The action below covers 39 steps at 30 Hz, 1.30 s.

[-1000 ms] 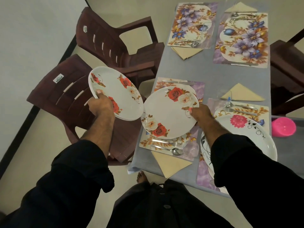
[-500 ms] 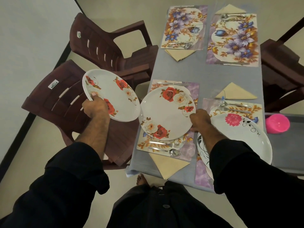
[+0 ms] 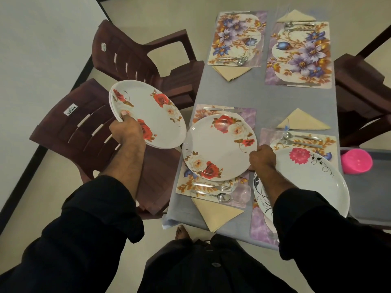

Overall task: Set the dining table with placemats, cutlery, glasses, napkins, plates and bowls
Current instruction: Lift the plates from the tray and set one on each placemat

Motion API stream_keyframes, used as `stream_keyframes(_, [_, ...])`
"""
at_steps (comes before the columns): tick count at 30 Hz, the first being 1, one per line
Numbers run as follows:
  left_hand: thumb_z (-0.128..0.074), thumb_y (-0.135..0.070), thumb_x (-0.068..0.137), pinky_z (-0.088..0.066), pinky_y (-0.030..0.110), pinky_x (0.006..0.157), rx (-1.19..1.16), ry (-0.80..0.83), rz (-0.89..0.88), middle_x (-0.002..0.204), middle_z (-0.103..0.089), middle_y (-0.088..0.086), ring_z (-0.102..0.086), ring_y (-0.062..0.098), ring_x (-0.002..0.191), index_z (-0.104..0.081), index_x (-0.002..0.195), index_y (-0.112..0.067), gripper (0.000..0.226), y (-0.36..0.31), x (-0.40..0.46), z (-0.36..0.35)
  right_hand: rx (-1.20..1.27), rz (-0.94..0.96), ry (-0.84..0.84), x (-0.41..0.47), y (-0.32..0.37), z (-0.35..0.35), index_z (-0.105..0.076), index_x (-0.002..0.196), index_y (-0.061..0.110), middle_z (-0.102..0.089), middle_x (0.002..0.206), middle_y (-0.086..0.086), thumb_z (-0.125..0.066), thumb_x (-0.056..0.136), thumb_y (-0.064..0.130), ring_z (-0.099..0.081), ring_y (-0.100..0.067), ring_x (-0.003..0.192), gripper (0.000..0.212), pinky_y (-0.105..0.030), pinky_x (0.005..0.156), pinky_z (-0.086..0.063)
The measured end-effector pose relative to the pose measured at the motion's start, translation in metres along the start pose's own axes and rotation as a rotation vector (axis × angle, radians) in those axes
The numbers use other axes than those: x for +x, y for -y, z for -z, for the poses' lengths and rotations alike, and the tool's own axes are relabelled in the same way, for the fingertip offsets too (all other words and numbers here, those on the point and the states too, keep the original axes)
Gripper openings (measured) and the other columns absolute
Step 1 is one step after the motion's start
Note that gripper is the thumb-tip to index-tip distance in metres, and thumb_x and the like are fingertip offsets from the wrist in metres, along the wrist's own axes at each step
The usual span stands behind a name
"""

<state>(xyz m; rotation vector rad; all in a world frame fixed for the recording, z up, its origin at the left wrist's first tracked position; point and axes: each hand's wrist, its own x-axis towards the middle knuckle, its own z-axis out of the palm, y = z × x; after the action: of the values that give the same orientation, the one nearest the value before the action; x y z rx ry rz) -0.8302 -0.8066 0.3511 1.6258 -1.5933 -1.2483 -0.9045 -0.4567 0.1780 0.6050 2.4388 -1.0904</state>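
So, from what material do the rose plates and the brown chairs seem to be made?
Rose plate on the placemat: probably melamine or glazed ceramic; smooth white surface, soft sheen, printed roses. Chairs: moulded plastic, dark brown, slotted one-piece backs.

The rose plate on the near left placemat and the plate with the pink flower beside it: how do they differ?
The rose plate bears red and cream roses; the pink flower plate bears one pink bloom with black vines. The right hand grips the rose plate's edge; no hand grips the pink flower plate. Both are white and round.
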Motion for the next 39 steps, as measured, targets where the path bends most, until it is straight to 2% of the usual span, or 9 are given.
stream_keyframes(2, [-0.059,-0.046,0.106,-0.052,0.023,0.062,-0.015,0.008,0.007,0.103,-0.068,-0.002,-0.069,0.015,0.084,-0.065,0.133,-0.010,0.046,-0.001,-0.001,-0.002,0.044,-0.028,0.050,0.008,0.001,-0.006,-0.061,0.110,0.014,-0.072,0.113,-0.016,-0.069,0.085,0.018,-0.073,-0.039,0.088,0.027,-0.051,0.077,-0.065])
stream_keyframes(6, [-0.059,-0.045,0.106,-0.051,0.020,0.059,-0.027,-0.001,0.011,0.104,-0.067,-0.003,-0.061,0.011,0.069,-0.063,0.136,-0.011,0.045,-0.002,-0.002,-0.003,0.147,-0.068,0.243,0.003,0.008,-0.006,-0.067,0.111,0.004,-0.069,0.098,-0.014,-0.072,0.085,0.013,-0.071,-0.028,0.075,0.028,-0.034,0.055,-0.063])
stream_keyframes(11, [-0.059,-0.044,0.106,-0.050,0.020,0.058,-0.010,-0.005,0.040,0.105,-0.067,-0.003,-0.060,0.012,0.067,-0.061,0.137,-0.011,0.045,-0.002,-0.003,-0.001,0.199,-0.152,0.270,0.008,0.006,-0.013,-0.056,0.098,0.010,-0.069,0.104,-0.019,-0.078,0.082,0.000,-0.075,-0.043,0.081,0.028,-0.055,0.062,-0.065])
stream_keyframes(18, [-0.060,-0.047,0.105,-0.059,0.028,0.071,-0.004,-0.015,0.083,0.107,-0.066,-0.002,-0.064,0.014,0.075,-0.057,0.139,-0.014,0.048,0.000,-0.003,-0.003,0.139,-0.164,0.356,0.011,0.003,-0.016,-0.066,0.113,0.007,-0.071,0.104,-0.016,-0.077,0.081,-0.005,-0.075,-0.039,0.088,0.036,-0.049,0.066,-0.066])
stream_keyframes(23, [-0.059,-0.046,0.105,-0.053,0.023,0.062,-0.013,-0.021,0.091,0.107,-0.066,-0.001,-0.064,0.014,0.075,-0.057,0.140,-0.012,0.048,-0.003,-0.004,-0.006,0.236,-0.119,0.099,0.025,0.004,-0.019,-0.070,0.105,0.021,-0.074,0.107,-0.008,-0.074,0.090,0.018,-0.072,-0.034,0.091,0.016,-0.052,0.072,-0.066])
stream_keyframes(26, [-0.059,-0.044,0.107,-0.049,0.019,0.058,-0.024,-0.015,0.079,0.107,-0.064,-0.002,-0.064,0.015,0.081,-0.057,0.141,-0.010,0.048,-0.006,-0.006,-0.008,0.189,-0.091,-0.004,0.030,0.007,-0.021,-0.073,0.111,0.018,-0.075,0.108,-0.007,-0.069,0.095,0.030,-0.071,-0.032,0.093,0.021,-0.049,0.083,-0.064])
stream_keyframes(29, [-0.058,-0.043,0.107,-0.047,0.017,0.056,-0.023,0.000,0.071,0.105,-0.061,-0.003,-0.063,0.015,0.083,-0.057,0.142,-0.009,0.048,-0.009,-0.009,-0.009,0.089,-0.157,-0.014,0.024,0.013,-0.022,-0.067,0.110,0.013,-0.070,0.103,-0.007,-0.068,0.098,0.041,-0.065,-0.025,0.088,0.030,-0.033,0.081,-0.058])
stream_keyframes(31, [-0.058,-0.043,0.107,-0.047,0.018,0.055,-0.014,0.000,0.071,0.106,-0.062,-0.002,-0.062,0.015,0.082,-0.057,0.141,-0.009,0.048,-0.010,-0.010,-0.009,0.059,-0.155,-0.046,0.021,0.013,-0.023,-0.067,0.113,0.011,-0.069,0.107,-0.007,-0.071,0.098,0.039,-0.063,-0.024,0.089,0.032,-0.029,0.075,-0.052])
stream_keyframes(39, [-0.058,-0.046,0.107,-0.045,0.018,0.054,0.009,0.014,0.084,0.106,-0.063,-0.002,-0.061,0.014,0.082,-0.057,0.141,-0.011,0.049,-0.018,-0.012,-0.007,-0.013,-0.099,-0.041,0.015,-0.007,-0.024,-0.072,0.111,0.010,-0.076,0.110,-0.011,-0.083,0.086,0.027,-0.073,-0.032,0.094,0.032,-0.039,0.083,-0.064])
